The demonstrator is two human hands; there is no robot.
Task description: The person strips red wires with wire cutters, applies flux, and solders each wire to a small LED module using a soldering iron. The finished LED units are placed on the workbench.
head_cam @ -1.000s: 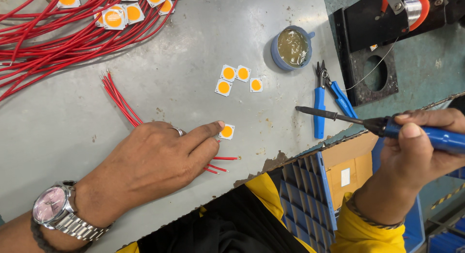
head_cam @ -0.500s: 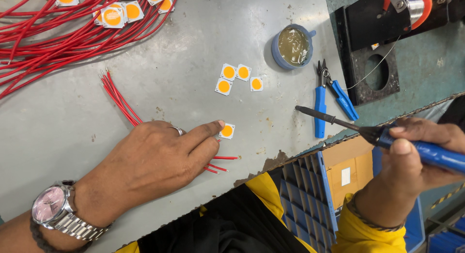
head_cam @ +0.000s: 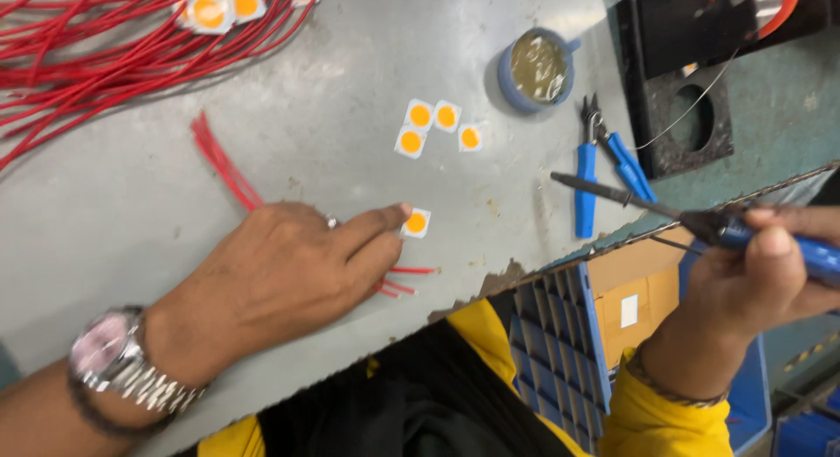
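My left hand (head_cam: 289, 269) lies flat on the grey table (head_cam: 350, 89), its fingertip touching a small white square chip with an orange round centre (head_cam: 416, 222). Thin red wires (head_cam: 226, 164) run under the hand, their ends poking out by the table's front edge. My right hand (head_cam: 761, 282) is off the table's right side, gripping a blue-handled soldering iron (head_cam: 700, 222) whose dark tip points left over the table edge, apart from the chip.
Three more white-and-orange chips (head_cam: 435, 124) lie mid-table. A round blue tin of flux (head_cam: 536, 69) and blue-handled cutters (head_cam: 604, 164) sit to the right. A red wire bundle (head_cam: 105, 54) with chips fills the far left. A black stand (head_cam: 682, 107) and a cardboard box (head_cam: 630, 299) are right.
My right hand with the soldering iron has drifted slightly down and right. My left hand stays pressed on the chip and wires.
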